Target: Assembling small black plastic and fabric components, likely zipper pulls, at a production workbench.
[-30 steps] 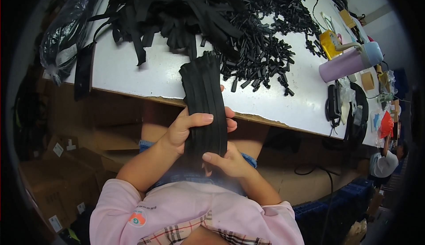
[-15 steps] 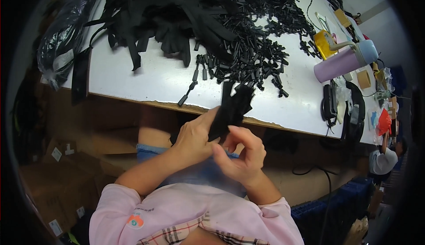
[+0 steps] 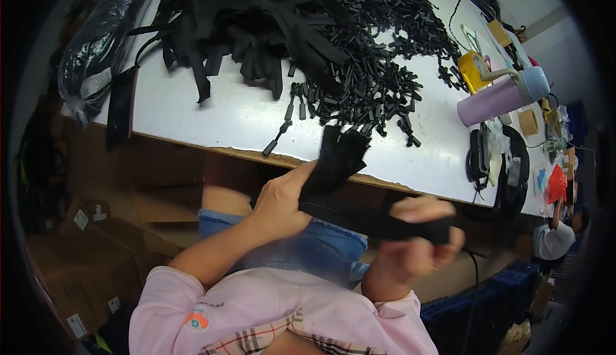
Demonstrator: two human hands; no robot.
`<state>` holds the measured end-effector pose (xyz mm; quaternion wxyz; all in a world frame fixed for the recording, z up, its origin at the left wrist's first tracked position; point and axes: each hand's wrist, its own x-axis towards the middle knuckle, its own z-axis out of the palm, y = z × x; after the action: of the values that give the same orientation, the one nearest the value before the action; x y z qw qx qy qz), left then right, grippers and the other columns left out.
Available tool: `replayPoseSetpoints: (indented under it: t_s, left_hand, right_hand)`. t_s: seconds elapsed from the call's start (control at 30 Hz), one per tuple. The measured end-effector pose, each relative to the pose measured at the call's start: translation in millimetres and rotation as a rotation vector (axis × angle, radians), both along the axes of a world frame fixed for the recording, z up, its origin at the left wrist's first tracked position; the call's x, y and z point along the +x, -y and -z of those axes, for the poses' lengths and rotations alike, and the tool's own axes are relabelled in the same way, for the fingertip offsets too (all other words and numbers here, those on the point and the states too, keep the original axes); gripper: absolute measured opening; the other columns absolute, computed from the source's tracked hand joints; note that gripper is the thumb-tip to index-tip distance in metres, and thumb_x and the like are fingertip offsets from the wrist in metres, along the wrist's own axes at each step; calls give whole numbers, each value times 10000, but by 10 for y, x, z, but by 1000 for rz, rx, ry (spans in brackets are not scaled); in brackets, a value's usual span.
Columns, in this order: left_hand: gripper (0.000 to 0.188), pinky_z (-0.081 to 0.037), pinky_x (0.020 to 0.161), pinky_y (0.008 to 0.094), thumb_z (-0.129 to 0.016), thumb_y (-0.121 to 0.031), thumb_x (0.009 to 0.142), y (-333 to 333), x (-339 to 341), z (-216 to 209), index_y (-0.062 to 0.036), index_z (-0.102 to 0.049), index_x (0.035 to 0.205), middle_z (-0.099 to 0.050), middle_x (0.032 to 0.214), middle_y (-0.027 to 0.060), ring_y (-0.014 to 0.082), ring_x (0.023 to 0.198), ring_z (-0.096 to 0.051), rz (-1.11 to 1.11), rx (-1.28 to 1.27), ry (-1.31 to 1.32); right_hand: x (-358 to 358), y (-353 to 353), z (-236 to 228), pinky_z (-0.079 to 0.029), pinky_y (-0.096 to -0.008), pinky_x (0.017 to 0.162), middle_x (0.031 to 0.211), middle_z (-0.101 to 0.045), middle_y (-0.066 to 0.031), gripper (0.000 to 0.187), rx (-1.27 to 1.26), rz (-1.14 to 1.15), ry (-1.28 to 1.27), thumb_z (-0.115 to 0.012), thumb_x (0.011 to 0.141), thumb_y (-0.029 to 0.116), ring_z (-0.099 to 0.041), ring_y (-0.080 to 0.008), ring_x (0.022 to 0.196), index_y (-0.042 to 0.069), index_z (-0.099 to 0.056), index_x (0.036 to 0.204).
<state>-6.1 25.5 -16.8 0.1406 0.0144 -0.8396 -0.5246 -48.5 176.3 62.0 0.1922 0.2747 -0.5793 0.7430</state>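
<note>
Just in front of the table's (image 3: 192, 121) chipped near edge, over the person's lap, the two hands stand apart with black fabric between them. The left hand (image 3: 279, 204) is closed around a bundle of black strips (image 3: 342, 156), its back turned up; the bundle's ragged upper end overlaps the table edge in this view, though whether it touches cannot be told. From the left hand a long black strip (image 3: 366, 219) runs across to the right hand (image 3: 420, 233). That hand is blurred, but its fingers seem curled around the strip's far end.

On the white table, beyond the left hand, lies a large loose pile of black strips (image 3: 244, 21). Right of it and touching it spreads a heap of small black pieces (image 3: 372, 66), a few straggling toward the near edge. A clear plastic bag (image 3: 102, 41) with dark contents lies at the left end. Toward the right are a lilac bottle (image 3: 491, 101) on its side, a yellow package (image 3: 473, 69) and a roll of tape (image 3: 528, 123).

Cardboard boxes (image 3: 96, 271) sit low on the left; at the far right is a co-worker (image 3: 555, 239) in a white top.
</note>
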Motion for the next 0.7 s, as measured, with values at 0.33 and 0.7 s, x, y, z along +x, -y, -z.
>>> replayPoseSetpoints:
  t_s: [0.33,0.7]
  left_hand:
    - [268,-484,647,340,-559,-134,752,112,-85,-51,3,-479,968,-531,771,112,164,632,-534,465,1320,433]
    - [256,-450,548,242,-650,-96,678,26,119,15,-16,-505,874,-534,695,63,135,576,-550,565,1209,610]
  right_hand:
    - [-243,201,306,-429,-219,440,714,-540,-125,80,53,-719,445,-574,724,22,-538,-150,502,-41,-533,752]
    - [-335,259,387,-431,-260,783,1156,-412,-154,615,220,-369,487,-621,702,61,-509,-184,932,-27,-308,1224]
